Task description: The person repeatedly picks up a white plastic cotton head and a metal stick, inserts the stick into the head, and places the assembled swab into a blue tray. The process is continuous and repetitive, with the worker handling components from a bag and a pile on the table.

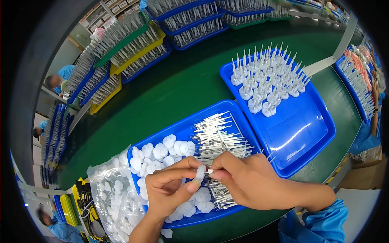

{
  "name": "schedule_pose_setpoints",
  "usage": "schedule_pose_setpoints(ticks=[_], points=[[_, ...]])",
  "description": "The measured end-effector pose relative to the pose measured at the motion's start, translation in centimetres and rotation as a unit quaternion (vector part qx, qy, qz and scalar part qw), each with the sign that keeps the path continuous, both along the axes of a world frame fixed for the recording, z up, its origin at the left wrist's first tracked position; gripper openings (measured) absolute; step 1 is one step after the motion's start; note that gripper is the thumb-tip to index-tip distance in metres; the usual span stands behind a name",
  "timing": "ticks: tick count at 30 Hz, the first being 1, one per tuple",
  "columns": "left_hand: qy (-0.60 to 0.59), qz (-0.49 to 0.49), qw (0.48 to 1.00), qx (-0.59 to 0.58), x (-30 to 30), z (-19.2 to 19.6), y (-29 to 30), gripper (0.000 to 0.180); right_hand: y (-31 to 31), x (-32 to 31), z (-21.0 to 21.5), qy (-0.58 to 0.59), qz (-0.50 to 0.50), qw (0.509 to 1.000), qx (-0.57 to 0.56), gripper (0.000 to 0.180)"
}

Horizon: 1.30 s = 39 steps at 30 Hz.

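Note:
My left hand [168,188] pinches a small white plastic disc [200,172] between thumb and fingers. My right hand [247,178] holds a thin white pin [209,171] with its tip at the disc. Both hands hover over a near blue tray [184,131] that holds loose white discs [160,154] on its left and a pile of white pins [221,139] on its right. A second blue tray [304,129] to the right carries several finished pieces [267,79], discs with pins standing upright, in its far half.
A clear plastic bag of white discs [111,194] lies left of the near tray on the green table [170,87]. Stacked blue, yellow and green trays of upright pins [137,44] line the far side. Other people in blue sleeves sit at the left and right edges.

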<state>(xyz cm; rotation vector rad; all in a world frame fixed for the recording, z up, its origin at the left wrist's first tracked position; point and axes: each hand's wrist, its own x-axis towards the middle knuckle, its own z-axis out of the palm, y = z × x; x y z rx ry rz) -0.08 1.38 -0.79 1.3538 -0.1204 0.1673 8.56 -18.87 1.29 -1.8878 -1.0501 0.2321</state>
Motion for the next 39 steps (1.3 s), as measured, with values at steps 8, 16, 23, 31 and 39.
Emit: schedule_pose_setpoints(ticks=[8, 16, 23, 31, 39], points=[[-0.023, 0.021, 0.995, 0.093, 0.0, 0.1, -0.2, 0.028, 0.4, -0.6, -0.7, -0.102, -0.022, 0.994, 0.003, 0.013], [-0.148, 0.097, 0.943, 0.281, 0.3, 0.5, -0.2, 0.038, 0.9, 1.1, -0.9, -0.147, -0.02, 0.984, 0.096, 0.015], [-0.179, 0.103, 0.928, 0.309, 0.7, 0.5, -0.4, 0.037, 0.7, 1.0, -1.2, -0.129, -0.013, 0.986, 0.103, 0.014], [-0.267, 0.09, 0.848, 0.449, 0.8, 0.9, -0.2, 0.038, 0.7, 0.3, -1.4, -0.048, -0.011, 0.992, 0.118, 0.018], [-0.185, 0.067, 0.932, 0.306, 0.7, 0.5, -0.4, 0.041, 0.6, 0.6, -1.5, -0.092, 0.007, 0.986, 0.137, 0.024]])
